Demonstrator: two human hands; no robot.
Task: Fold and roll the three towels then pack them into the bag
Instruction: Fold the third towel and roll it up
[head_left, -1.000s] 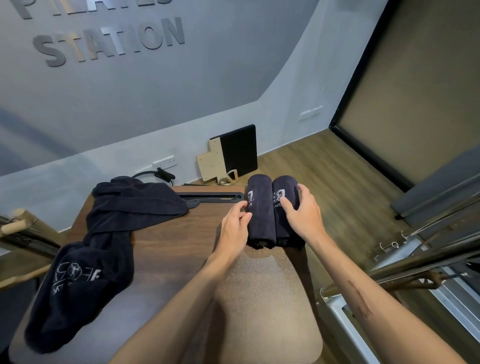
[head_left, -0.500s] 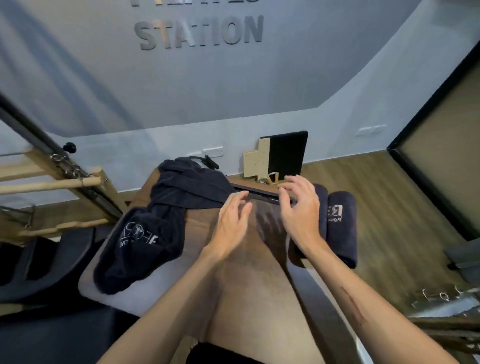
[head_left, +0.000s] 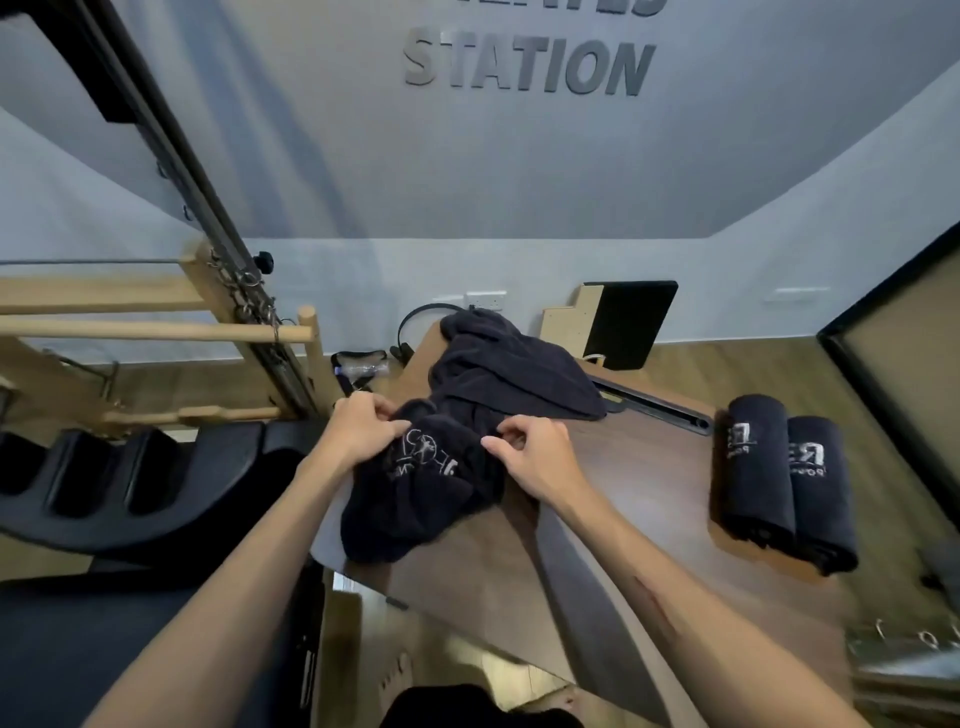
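A crumpled dark navy towel with a white logo lies across the left part of the brown padded table. My left hand grips its left edge with curled fingers. My right hand pinches the cloth just right of the logo. Two rolled dark towels, one beside the other, lie side by side at the table's right end, untouched. No bag is clearly in view.
A wooden and metal exercise frame stands at the left, with a black curved padded unit below it. A black board leans on the wall behind the table. Wood floor lies to the right.
Both hands left the two rolled towels and moved left onto the crumpled towel, taking hold of it. The view swung left, so the rolls now sit at the right.
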